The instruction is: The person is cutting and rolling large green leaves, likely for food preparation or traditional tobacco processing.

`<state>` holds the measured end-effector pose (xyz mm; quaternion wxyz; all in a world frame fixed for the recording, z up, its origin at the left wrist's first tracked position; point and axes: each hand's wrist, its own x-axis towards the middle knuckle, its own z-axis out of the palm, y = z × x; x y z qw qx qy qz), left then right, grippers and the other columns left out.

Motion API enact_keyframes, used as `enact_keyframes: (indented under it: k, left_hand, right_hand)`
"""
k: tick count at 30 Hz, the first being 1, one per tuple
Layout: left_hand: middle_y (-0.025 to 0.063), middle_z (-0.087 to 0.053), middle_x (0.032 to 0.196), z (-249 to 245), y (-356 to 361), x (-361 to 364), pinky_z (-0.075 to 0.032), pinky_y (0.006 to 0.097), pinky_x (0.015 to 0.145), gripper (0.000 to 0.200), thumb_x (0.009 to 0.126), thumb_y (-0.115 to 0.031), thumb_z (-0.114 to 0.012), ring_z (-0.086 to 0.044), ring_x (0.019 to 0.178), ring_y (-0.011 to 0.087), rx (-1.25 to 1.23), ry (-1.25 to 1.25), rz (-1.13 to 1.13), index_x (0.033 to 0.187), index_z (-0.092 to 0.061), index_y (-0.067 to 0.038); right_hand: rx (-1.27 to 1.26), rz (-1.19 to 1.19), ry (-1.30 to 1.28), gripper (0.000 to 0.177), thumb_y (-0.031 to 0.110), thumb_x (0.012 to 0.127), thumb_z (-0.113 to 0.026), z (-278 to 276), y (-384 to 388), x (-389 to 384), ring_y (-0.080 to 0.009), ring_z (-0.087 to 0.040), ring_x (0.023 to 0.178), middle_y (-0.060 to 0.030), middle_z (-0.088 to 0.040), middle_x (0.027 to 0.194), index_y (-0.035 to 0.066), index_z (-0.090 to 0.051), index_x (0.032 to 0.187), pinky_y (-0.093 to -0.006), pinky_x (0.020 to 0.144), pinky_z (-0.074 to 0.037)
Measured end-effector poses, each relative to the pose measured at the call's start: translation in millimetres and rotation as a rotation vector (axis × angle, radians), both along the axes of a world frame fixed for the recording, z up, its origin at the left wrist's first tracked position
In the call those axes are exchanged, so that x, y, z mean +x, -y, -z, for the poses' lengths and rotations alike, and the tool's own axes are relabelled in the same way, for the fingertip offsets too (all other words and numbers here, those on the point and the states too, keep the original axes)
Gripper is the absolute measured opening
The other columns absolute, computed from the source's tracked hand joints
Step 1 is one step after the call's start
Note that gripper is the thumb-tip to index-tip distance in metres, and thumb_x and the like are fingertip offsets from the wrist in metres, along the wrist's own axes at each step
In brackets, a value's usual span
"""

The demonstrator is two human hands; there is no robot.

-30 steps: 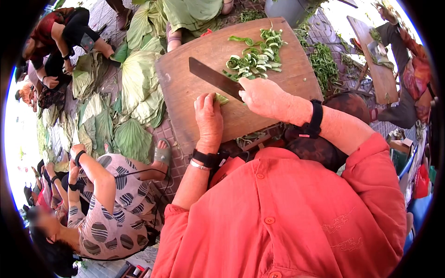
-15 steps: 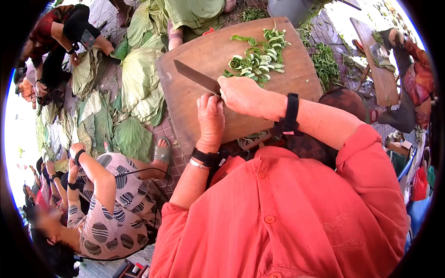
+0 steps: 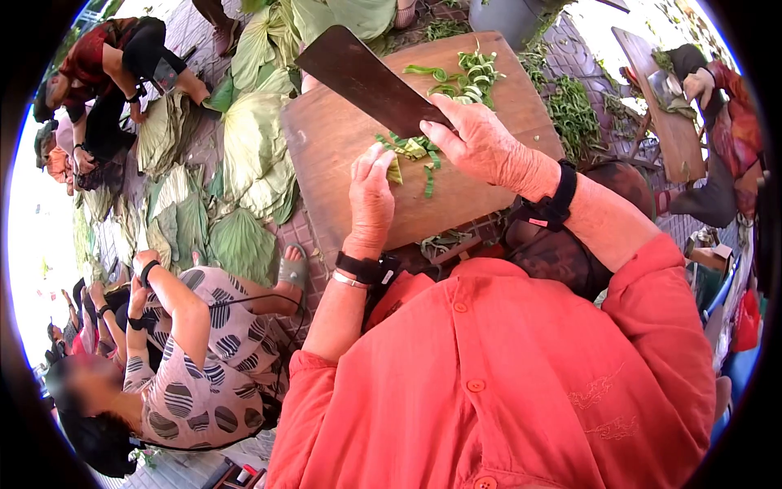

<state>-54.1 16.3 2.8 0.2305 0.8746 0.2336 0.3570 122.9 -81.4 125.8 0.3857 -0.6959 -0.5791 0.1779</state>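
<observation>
My right hand [image 3: 489, 147] grips the handle of a cleaver [image 3: 366, 80]. Its broad dark blade is raised above the wooden board [image 3: 322, 191] and points to the far left. On the board's near half rests my left hand [image 3: 371, 200], its fingers curled against a yellow-green piece of leaf [image 3: 395, 170]. Beside those fingertips lie cut green leaf strips [image 3: 414, 147], partly under the blade's line. A larger heap of curled green and white strips [image 3: 481, 72] sits toward the far right of the board, partly hidden by the cleaver and my right hand.
Big flat leaves [image 3: 248, 155] cover the brick paving on the left. A seated person in a patterned shirt [image 3: 199, 367] is close on my left. Shredded greens [image 3: 573, 118] lie right of the board. Another wooden board [image 3: 652, 106] stands farther right, beside a person.
The cleaver has risen from beside my left fingers, its blade now showing broadside. My right hand has moved right. Cut strips now show by my left hand.
</observation>
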Motion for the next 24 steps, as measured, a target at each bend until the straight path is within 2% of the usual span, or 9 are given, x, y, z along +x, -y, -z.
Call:
enact_keyframes:
  k: [2, 6, 11, 24]
  left_hand:
    - [0.0131, -0.061, 0.108, -6, 4, -8, -0.046, 0.0388, 0.087, 0.028, 0.079, 0.007, -0.053, -0.055, 0.099, 0.0323, 0.029, 0.007, -0.113, 0.103, -0.062, -0.004]
    - [0.0135, -0.06, 0.107, -18, 19, -22, -0.047, 0.0404, 0.088, 0.028, 0.078, 0.006, -0.055, -0.054, 0.101, 0.0339, -0.004, -0.161, -0.025, 0.104, -0.061, -0.002]
    - [0.0134, -0.057, 0.115, -4, 25, -16, -0.046, 0.0398, 0.09, 0.029, 0.079, -0.001, -0.062, -0.052, 0.104, 0.035, 0.003, -0.222, 0.011, 0.107, -0.06, -0.001]
    - [0.0134, -0.057, 0.115, -1, 21, -13, -0.047, 0.0407, 0.089, 0.029, 0.077, 0.002, -0.061, -0.052, 0.105, 0.0356, -0.034, -0.214, 0.035, 0.106, -0.06, -0.001]
  right_hand:
    - [-0.036, -0.05, 0.003, 0.019, 0.015, 0.087, -0.055, 2, 2, 2, -0.0413, -0.06, 0.069, -0.022, -0.059, 0.068, -0.002, -0.05, 0.095, -0.0457, 0.06, -0.048]
    - [-0.177, -0.142, 0.144, 0.014, 0.009, 0.083, -0.054, 22, 4, 4, -0.0407, -0.061, 0.07, -0.0223, -0.059, 0.068, -0.002, -0.05, 0.092, -0.0459, 0.062, -0.049]
    - [-0.304, -0.221, 0.245, 0.01, 0.005, 0.082, -0.05, 18, 5, -8, -0.0388, -0.062, 0.07, -0.0206, -0.06, 0.07, -0.001, -0.05, 0.09, -0.0462, 0.061, -0.049]
    - [-0.301, -0.298, 0.324, 0.013, 0.004, 0.077, -0.053, 23, 1, -19, -0.0383, -0.063, 0.073, -0.0198, -0.061, 0.073, -0.002, -0.05, 0.088, -0.0464, 0.061, -0.049]
